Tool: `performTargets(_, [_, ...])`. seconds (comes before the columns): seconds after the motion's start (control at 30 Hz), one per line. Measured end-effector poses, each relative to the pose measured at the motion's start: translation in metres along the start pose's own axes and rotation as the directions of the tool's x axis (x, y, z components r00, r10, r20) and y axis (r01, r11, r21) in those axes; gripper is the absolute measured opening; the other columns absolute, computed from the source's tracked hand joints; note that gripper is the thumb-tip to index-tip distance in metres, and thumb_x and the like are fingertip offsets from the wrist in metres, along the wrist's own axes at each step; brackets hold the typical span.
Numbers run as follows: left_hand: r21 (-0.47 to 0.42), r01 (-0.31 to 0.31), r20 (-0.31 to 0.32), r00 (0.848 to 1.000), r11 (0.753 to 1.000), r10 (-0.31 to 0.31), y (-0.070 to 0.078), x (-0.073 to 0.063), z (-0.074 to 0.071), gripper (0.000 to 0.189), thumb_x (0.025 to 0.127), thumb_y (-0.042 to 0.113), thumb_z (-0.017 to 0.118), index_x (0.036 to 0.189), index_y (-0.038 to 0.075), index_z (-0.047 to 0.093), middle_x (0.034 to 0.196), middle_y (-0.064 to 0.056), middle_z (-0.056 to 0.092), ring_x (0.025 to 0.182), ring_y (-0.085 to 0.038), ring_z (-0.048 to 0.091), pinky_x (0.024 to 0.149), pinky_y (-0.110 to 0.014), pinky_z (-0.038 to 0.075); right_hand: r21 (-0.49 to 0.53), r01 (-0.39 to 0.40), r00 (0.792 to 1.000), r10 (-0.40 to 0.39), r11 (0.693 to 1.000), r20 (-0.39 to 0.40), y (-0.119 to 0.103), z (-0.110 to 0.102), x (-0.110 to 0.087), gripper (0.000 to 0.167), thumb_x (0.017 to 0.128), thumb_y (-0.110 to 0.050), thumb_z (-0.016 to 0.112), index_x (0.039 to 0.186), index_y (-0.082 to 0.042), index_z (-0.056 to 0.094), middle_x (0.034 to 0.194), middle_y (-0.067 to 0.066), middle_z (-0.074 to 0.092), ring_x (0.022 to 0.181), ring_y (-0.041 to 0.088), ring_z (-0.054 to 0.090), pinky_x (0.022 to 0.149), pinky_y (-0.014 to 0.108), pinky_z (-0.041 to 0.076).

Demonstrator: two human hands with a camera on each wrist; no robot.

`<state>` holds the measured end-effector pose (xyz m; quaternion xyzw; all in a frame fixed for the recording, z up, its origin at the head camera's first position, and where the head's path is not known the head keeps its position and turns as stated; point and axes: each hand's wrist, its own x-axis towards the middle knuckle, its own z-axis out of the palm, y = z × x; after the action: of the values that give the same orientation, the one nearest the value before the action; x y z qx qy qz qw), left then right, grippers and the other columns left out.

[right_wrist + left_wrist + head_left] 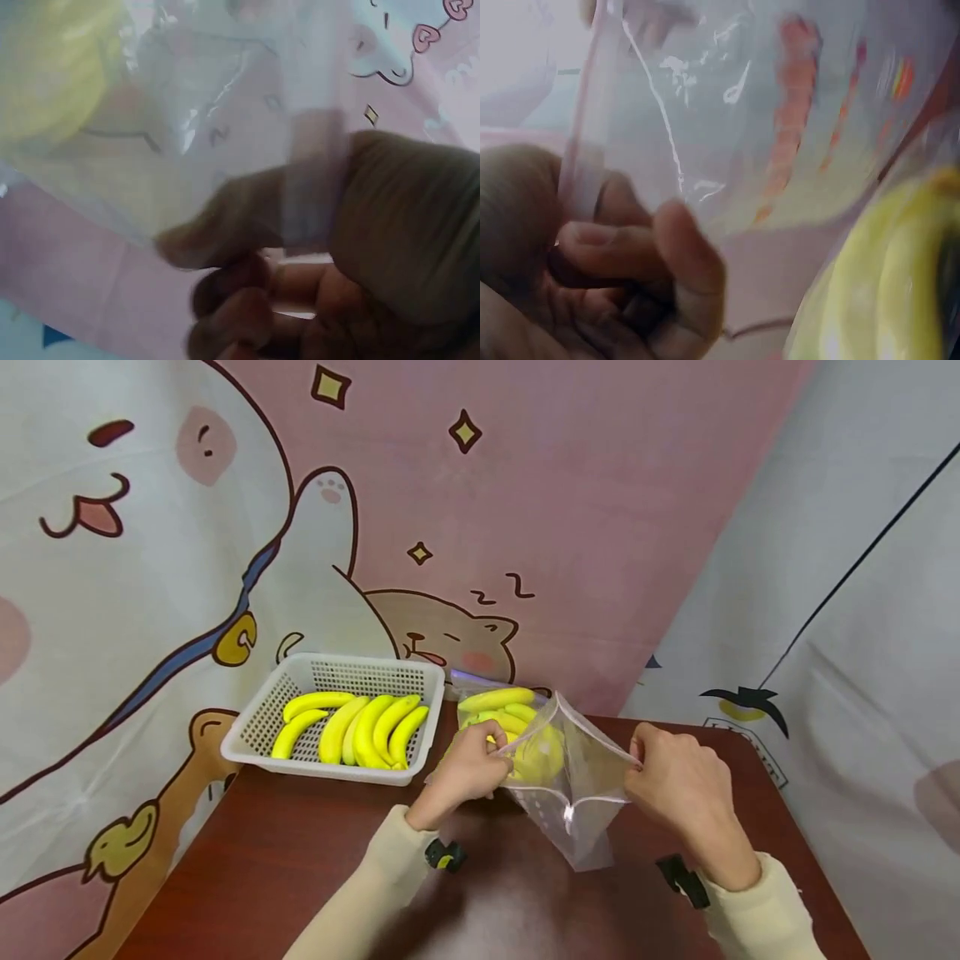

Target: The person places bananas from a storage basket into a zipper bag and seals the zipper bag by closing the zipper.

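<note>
A clear zip bag [577, 827] is stretched between both hands, its mouth spread apart and its lower corner hanging over the table. My left hand [472, 764] pinches one side of the mouth between thumb and curled fingers; my right hand [682, 777] pinches the opposite side. In the left wrist view the left hand [630, 262] holds the bag's edge strip [585, 150]. The right wrist view shows the right thumb [225, 217] over the film. Behind the stretched bag lies another clear bag with yellow bananas [495, 700] inside, partly hidden by the left hand.
A white perforated basket [330, 767] stands at the back left of the brown table [300, 860], with several loose bananas [371, 731] in it. A printed cartoon curtain [570, 527] hangs close behind the table. Dark bands [445, 856] circle both wrists.
</note>
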<state>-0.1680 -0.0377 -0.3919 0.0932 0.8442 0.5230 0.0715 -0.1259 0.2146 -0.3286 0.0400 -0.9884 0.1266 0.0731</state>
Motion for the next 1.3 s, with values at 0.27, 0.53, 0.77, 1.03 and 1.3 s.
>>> performTargets(0.27, [0.036, 0.064, 0.12, 0.991, 0.997, -0.067, -0.004, 0.0, -0.041, 0.004, 0.09, 0.009, 0.061, 0.093, 0.007, 0.058, 0.054, 0.004, 0.034, 0.043, -0.017, 0.045, 0.047, -0.03, 0.053, -0.049, 0.044, 0.984, -0.035, 0.998, 0.176, 0.002, -0.03, -0.009, 0.01, 0.073, -0.016, 0.067, 0.077, -0.022, 0.06, 0.066, -0.003, 0.056, 0.06, 0.018, 0.049, 0.049, 0.034, 0.034])
performTargets(0.53, [-0.083, -0.168, 0.254, 0.949, 0.982, 0.184, -0.005, -0.002, -0.039, 0.004, 0.097, 0.009, 0.062, 0.099, 0.006, 0.06, 0.057, -0.001, 0.051, 0.045, -0.015, 0.053, 0.058, -0.042, 0.06, 0.096, 0.28, 0.959, -0.284, 0.955, 0.026, -0.002, -0.03, -0.01, 0.016, 0.091, -0.023, 0.073, 0.079, -0.031, 0.066, 0.058, -0.015, 0.05, 0.052, 0.003, 0.042, 0.051, 0.024, 0.034])
performTargets(0.77, [-0.016, -0.226, 0.085, 0.97, 0.974, 0.226, -0.009, -0.002, -0.03, 0.013, 0.1, 0.024, 0.065, 0.093, 0.013, 0.063, 0.052, -0.002, 0.057, 0.044, -0.021, 0.061, 0.052, -0.032, 0.051, 0.081, 0.27, 0.958, -0.26, 0.959, -0.118, 0.008, -0.013, 0.001, 0.012, 0.09, -0.017, 0.07, 0.096, -0.025, 0.077, 0.059, -0.015, 0.054, 0.049, 0.003, 0.042, 0.049, 0.025, 0.034])
performTargets(1.03, [0.046, -0.169, 0.008, 0.986, 0.985, 0.169, -0.015, 0.002, -0.034, 0.009, 0.099, 0.015, 0.063, 0.091, 0.009, 0.062, 0.056, -0.009, 0.062, 0.042, -0.017, 0.056, 0.045, -0.029, 0.049, 0.083, 0.244, 0.97, -0.245, 0.966, 0.0, 0.02, -0.015, 0.004, 0.016, 0.086, -0.019, 0.075, 0.099, -0.028, 0.078, 0.061, -0.013, 0.053, 0.051, 0.006, 0.043, 0.049, 0.026, 0.035])
performTargets(1.3, [0.006, -0.22, 0.041, 0.975, 0.975, 0.22, -0.016, 0.005, -0.031, 0.013, 0.098, 0.025, 0.068, 0.093, 0.014, 0.065, 0.055, -0.003, 0.057, 0.05, -0.039, 0.064, 0.049, -0.03, 0.048, 0.293, 0.368, 0.93, -0.353, 0.882, -0.106, 0.024, -0.005, 0.006, 0.012, 0.095, -0.021, 0.074, 0.105, -0.024, 0.079, 0.067, -0.016, 0.061, 0.053, 0.001, 0.046, 0.05, 0.022, 0.039])
